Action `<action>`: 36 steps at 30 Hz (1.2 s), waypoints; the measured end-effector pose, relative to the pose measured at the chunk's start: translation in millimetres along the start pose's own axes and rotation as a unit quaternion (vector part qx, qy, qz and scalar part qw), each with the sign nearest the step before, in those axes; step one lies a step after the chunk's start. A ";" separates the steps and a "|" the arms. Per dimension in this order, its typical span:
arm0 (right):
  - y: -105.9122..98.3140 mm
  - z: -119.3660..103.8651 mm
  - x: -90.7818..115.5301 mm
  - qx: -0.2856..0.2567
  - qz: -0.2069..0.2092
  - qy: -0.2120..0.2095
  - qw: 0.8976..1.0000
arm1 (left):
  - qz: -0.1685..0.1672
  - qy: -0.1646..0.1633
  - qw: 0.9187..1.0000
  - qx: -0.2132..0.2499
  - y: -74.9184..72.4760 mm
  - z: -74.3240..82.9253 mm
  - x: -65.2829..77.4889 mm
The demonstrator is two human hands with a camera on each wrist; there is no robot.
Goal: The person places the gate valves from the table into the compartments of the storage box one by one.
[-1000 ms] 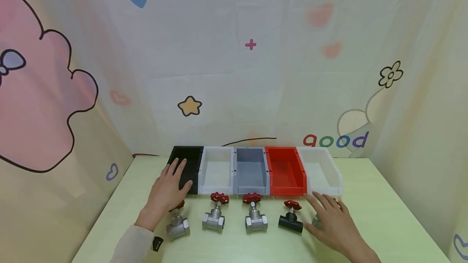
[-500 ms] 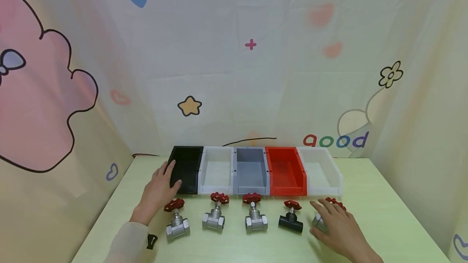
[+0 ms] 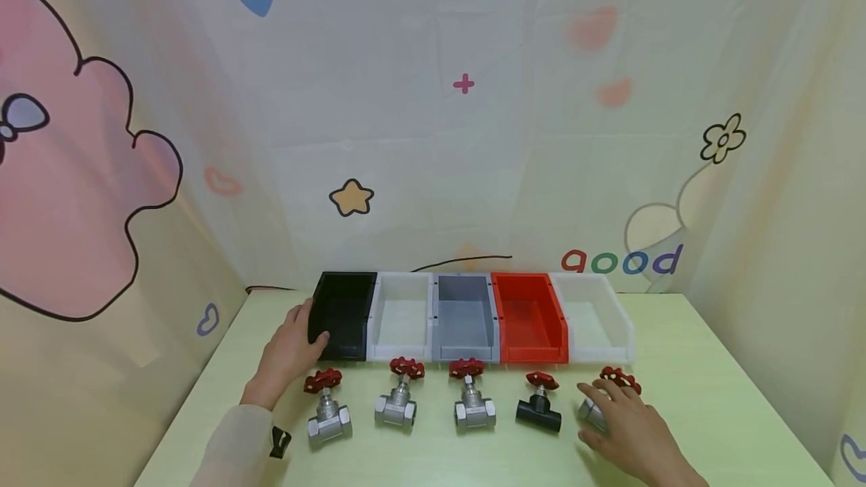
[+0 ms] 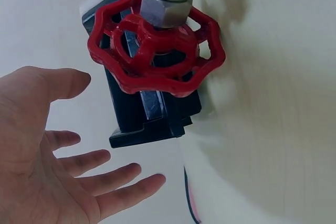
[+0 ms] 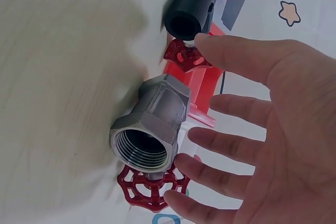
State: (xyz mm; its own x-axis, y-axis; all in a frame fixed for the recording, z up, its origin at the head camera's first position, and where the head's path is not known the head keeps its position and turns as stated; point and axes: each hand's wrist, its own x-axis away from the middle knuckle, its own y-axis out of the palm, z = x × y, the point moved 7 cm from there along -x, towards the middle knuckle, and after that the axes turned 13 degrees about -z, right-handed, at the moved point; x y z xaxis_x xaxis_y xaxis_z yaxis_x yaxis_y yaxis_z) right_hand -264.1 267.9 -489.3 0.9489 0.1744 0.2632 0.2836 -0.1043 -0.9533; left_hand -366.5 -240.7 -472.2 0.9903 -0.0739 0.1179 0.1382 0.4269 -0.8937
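My left hand [image 3: 287, 352] is beside the near left corner of the black bin [image 3: 343, 322], its thumb overlapping the bin's edge in the head view. Just to its right stands a steel valve [image 3: 329, 421] with a red handwheel [image 4: 157, 51]; in the left wrist view the fingers are spread and hold nothing. On the other side, my right hand [image 3: 632, 427] hovers over the rightmost steel valve [image 5: 155, 114], covering part of it from above. Its fingers are loosely extended and apart, with the valve's threaded opening and red handwheel [image 5: 152, 188] near the fingertips.
Right of the black bin follow a white bin [image 3: 402, 355], a grey bin [image 3: 465, 352], a red bin [image 3: 534, 355] and another white bin [image 3: 602, 354]. Between my hands stand two steel valves [image 3: 395, 408] [image 3: 475, 412] and a black-bodied valve [image 3: 538, 413]. A printed curtain [image 3: 433, 171] hangs behind.
My left hand has drawn back leftward from over the black bin, uncovering the leftmost valve. The right hand has shifted slightly right and toward me, showing more of the rightmost valve.
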 end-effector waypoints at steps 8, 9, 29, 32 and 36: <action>3.3 2.8 -3.3 -0.002 -0.009 0.006 1.000 | -0.018 -0.019 0.999 0.019 3.0 -8.8 -5.9; 3.4 3.0 -3.3 -0.002 -0.007 0.005 1.000 | -0.021 -0.021 0.999 0.019 3.3 -9.8 -6.8; 10.2 8.5 -8.5 -0.020 -0.017 0.003 1.000 | -0.028 0.015 0.999 0.026 5.3 -25.9 -26.9; 11.5 9.2 -9.6 -0.021 -0.019 0.001 1.000 | -0.028 0.020 0.999 0.027 4.1 -26.2 -29.4; 13.7 10.6 -12.0 -0.023 -0.022 0.003 0.999 | -0.025 0.021 0.999 0.032 3.2 -27.0 -32.1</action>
State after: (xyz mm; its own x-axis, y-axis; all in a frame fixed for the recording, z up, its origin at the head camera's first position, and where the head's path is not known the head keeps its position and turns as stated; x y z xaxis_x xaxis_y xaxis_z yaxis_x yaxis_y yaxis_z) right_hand -273.1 274.8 -507.1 0.9359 0.1746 0.3058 0.3312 -0.1414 -0.9329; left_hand -398.2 -261.3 -490.6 0.9806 -0.1344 0.1425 0.1901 0.4774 -0.8579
